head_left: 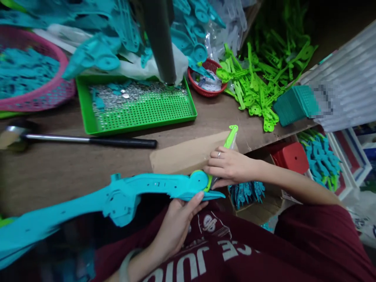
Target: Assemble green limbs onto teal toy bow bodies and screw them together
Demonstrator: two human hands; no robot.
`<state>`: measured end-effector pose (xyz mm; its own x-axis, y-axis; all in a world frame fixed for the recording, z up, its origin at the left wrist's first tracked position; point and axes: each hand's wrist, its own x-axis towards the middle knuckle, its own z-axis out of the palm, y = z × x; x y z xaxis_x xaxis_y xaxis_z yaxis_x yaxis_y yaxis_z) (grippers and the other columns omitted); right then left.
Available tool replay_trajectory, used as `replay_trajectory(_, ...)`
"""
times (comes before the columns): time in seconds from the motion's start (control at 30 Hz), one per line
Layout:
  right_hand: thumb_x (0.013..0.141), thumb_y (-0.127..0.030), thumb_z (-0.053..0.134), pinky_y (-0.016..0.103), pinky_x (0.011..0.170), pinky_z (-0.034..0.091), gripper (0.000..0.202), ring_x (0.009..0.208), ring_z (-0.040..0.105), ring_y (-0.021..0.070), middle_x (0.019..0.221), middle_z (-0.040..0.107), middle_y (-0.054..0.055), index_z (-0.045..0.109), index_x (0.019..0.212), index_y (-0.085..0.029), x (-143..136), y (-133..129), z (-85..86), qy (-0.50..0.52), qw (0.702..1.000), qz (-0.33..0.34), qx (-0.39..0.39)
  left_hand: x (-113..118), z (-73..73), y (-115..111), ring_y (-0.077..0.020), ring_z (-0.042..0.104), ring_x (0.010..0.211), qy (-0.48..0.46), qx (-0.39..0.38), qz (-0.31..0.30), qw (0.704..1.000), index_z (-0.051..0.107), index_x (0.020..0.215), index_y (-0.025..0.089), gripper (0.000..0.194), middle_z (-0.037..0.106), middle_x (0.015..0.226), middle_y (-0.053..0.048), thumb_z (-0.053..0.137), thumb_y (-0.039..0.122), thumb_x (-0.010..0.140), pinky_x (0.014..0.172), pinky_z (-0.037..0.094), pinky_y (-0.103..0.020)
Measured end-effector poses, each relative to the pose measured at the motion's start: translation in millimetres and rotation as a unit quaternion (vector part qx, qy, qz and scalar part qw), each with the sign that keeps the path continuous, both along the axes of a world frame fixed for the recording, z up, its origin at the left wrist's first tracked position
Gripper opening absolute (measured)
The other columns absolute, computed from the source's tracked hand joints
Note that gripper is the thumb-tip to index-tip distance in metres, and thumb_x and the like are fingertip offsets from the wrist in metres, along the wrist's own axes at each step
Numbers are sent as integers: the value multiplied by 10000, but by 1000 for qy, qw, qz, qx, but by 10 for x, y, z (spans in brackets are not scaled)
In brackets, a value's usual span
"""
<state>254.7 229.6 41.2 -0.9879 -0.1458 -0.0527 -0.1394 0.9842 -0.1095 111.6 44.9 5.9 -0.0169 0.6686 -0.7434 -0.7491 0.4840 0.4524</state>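
Pinching Teal, Gripping Lime at the Near Edge

Your left hand (178,221) is closed on the front end of the long teal piece (158,184), thumb on top near the pointed tip, fingers underneath. Your right hand (230,166) is clamped around the lime-green piece (231,137), whose hooked end reaches past your fingers over the cardboard (182,154). The two hands are near each other, with the round teal disc (198,180) between them. The teal piece lies along the near edge of the worktop (126,162), its long body running out to the left in front of you.

To work well here, hold the left thumb firm and close to the disc, so the long body cannot swing and twist the front end. Line up the lime-green piece squarely before pressing, and press gently; thin plastic like this could flex. Watch your fingertips around the tip.

Left of the cardboard, the hammer (88,139) lies with its handle pointing right. Beyond it sit the green tray (138,127) and, by the far left corner, the pink basket (58,92). The red basket (205,92) stands just beside the tray, left of the lime-green pile (255,88) towards the far right corner.
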Motion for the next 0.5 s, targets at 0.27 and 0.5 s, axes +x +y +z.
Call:
replay_trajectory(0.27,1054,-469,420,354,800,357,424,910,535,224,939,651,79,598,1181,-106,-134,101,48,10,999,49,-1,0,-69,-51,-184,660,789,41,2,4,999,731,794,179,447,753,866,-38,940,511,581,701,615,-316)
replay_trajectory(0.5,1055,-510,388,389,907,368,471,996,546,237,1025,669,91,576,1271,-136,-232,149,59,-19,998,65,12,-40,-197,-145,-144,598,633,142,35,-9,989,719,701,159,381,705,691,-19,906,482,626,595,551,-254)
